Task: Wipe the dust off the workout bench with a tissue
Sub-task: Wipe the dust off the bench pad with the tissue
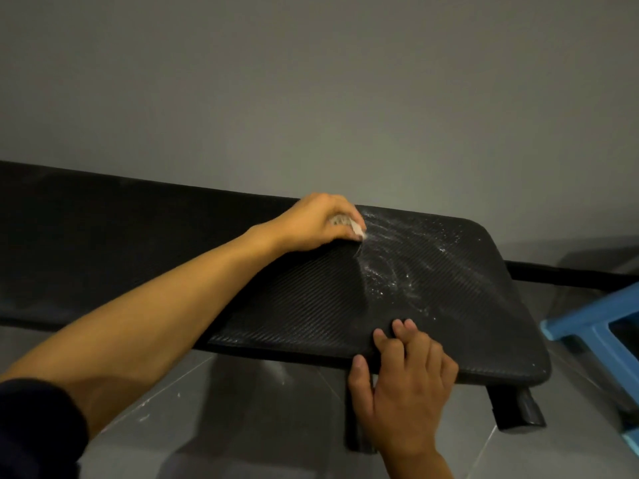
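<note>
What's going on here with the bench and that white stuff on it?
A person is wiping a black workout bench with a tissue. The left hand grips the crumpled tissue and presses it to the pad near the far edge. The right hand rests on the near edge with its fingers laid on the pad. White dust streaks the right end, so the job is not done. A blue stool stands beside that end.
</note>
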Tool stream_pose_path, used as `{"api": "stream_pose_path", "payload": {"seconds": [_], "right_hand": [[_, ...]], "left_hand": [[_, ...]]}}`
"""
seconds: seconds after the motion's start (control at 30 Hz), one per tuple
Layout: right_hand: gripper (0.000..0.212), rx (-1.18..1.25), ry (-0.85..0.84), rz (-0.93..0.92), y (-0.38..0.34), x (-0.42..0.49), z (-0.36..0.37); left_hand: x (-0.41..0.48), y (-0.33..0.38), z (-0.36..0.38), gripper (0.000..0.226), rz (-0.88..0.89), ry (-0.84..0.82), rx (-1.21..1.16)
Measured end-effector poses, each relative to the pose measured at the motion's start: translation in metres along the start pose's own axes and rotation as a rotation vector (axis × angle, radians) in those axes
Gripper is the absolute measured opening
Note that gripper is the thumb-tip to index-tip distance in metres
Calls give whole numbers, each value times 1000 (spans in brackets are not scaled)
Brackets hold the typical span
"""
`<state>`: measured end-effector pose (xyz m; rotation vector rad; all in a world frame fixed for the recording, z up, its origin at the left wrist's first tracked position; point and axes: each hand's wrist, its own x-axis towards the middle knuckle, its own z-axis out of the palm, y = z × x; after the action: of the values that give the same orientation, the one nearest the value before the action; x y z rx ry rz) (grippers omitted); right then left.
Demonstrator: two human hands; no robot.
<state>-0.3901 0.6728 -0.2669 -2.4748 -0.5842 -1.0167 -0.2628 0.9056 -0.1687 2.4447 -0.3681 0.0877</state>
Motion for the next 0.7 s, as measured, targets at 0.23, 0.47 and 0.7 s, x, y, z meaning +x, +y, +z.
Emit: {"api": "stream_pose_path", "payload": {"seconds": [0.23,0.47,0.7], "right_hand": [[35,9,4,4,-1,1,1],[35,9,-5,9,-2,1,0],[36,15,8,11,-2,1,2]], "left_hand": [[-10,-3,7,21,77,116,162],[1,-3,4,21,-22,17,59],[17,-29,-8,25,-198,287,156]]}}
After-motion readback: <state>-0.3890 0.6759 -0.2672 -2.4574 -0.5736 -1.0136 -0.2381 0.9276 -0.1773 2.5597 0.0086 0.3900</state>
